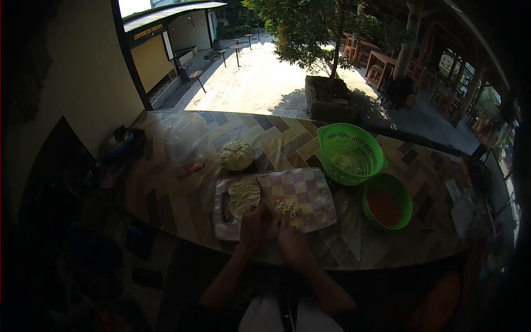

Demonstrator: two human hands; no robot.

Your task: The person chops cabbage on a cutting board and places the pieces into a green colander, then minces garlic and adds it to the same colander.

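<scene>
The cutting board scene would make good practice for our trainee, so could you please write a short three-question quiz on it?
1. Multiple choice: what colour are the contents of the solid green bowl? A) purple; B) orange; C) white.
2. True or false: the whole cabbage rests on the table, off the cutting board.
3. Short answer: which hand is nearer the flat pale piece on the board, the left hand or the right hand?

Key: 1. B; 2. true; 3. the left hand.
</scene>
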